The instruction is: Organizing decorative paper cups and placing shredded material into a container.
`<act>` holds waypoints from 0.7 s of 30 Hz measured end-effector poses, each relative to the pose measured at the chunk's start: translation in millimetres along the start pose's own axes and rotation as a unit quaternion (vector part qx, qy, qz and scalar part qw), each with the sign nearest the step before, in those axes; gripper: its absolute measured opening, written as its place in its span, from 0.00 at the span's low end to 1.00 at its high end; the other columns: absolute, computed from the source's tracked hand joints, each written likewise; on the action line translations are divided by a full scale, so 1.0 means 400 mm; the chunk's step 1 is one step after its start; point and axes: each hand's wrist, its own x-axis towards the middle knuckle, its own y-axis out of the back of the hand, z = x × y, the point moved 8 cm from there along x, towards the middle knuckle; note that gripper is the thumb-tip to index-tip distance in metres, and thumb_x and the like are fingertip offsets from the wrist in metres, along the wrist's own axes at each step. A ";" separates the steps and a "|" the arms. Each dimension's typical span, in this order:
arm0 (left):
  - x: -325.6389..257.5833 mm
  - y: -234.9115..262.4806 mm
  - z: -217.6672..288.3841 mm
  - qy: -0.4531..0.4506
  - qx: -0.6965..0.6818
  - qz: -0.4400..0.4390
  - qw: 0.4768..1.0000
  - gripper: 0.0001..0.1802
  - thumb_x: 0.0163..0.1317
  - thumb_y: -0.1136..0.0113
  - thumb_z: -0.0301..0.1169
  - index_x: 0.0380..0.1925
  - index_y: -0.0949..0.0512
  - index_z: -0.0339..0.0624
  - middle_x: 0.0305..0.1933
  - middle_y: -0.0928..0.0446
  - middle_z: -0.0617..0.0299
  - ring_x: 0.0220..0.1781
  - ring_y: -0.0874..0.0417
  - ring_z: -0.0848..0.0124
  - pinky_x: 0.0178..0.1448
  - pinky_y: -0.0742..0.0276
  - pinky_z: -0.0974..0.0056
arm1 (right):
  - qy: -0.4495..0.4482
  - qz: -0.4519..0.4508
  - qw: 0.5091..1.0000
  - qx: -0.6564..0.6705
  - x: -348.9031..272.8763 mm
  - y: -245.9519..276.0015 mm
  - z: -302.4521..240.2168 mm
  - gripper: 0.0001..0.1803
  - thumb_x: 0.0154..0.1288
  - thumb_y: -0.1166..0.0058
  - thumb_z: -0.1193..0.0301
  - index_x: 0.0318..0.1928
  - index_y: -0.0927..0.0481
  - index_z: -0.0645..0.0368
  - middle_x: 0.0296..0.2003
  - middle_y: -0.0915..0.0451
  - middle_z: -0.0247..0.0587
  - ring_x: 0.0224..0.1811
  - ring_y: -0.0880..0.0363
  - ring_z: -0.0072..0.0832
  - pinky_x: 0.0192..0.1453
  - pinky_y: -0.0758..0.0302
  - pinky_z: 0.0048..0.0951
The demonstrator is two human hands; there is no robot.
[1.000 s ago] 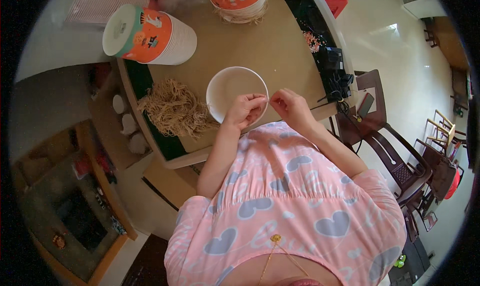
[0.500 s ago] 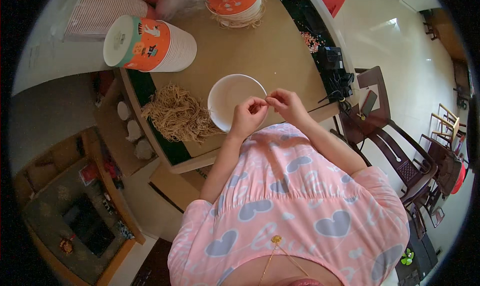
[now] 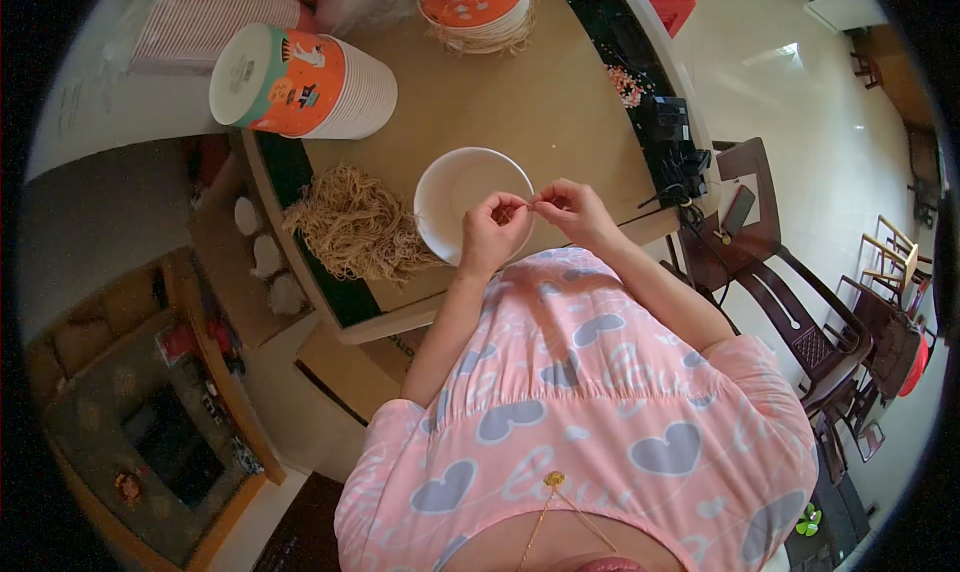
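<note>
A white paper tub [image 3: 450,197] with its mouth facing up is close to the table's near edge. My left hand [image 3: 492,240] is over the tub's near right side, thumb and forefinger pinched. Just right of the rim, my right hand [image 3: 578,217] is pinched too, its fingertips almost meeting the left ones. Whatever lies between the fingertips is too small to make out. A tangled heap of tan string [image 3: 360,227] lies left of the tub.
Stacked paper tubs with an orange and green print [image 3: 310,84] lie behind the string. Another stack with string around it [image 3: 478,12] is at the far side. A black adapter with cables [image 3: 668,120] sits at the table's right edge. A dark wooden chair [image 3: 800,312] stands to the right.
Both hands stay pinched at the tub's right rim; the left fingers have opened into a slightly rounder loop. The view has shifted slightly.
</note>
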 end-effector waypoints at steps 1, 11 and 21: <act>0.001 0.000 0.003 -0.009 0.002 0.004 1.000 0.03 0.54 0.40 0.24 0.30 0.21 0.37 0.26 0.22 0.69 0.28 0.25 0.83 0.33 0.28 0.74 | -0.009 -0.003 1.000 0.005 0.001 -0.001 0.000 0.09 0.58 0.41 0.71 0.34 0.19 0.64 0.26 0.23 0.35 0.27 0.28 0.19 0.31 0.29 0.23; -0.022 0.011 0.056 -0.070 0.094 0.023 0.993 0.05 0.53 0.37 0.25 0.30 0.19 0.36 0.29 0.22 0.61 0.28 0.23 0.77 0.32 0.29 0.73 | 0.026 0.032 0.999 -0.027 -0.011 -0.001 -0.029 0.06 0.58 0.42 0.73 0.34 0.19 0.64 0.27 0.23 0.39 0.27 0.26 0.22 0.32 0.28 0.24; -0.014 0.046 -0.028 0.049 0.045 0.031 0.997 0.05 0.57 0.40 0.26 0.31 0.18 0.36 0.24 0.21 0.67 0.27 0.24 0.82 0.33 0.29 0.74 | 0.069 0.000 0.981 -0.183 -0.029 -0.027 -0.119 0.08 0.56 0.42 0.77 0.38 0.22 0.59 0.30 0.28 0.38 0.32 0.23 0.27 0.34 0.27 0.25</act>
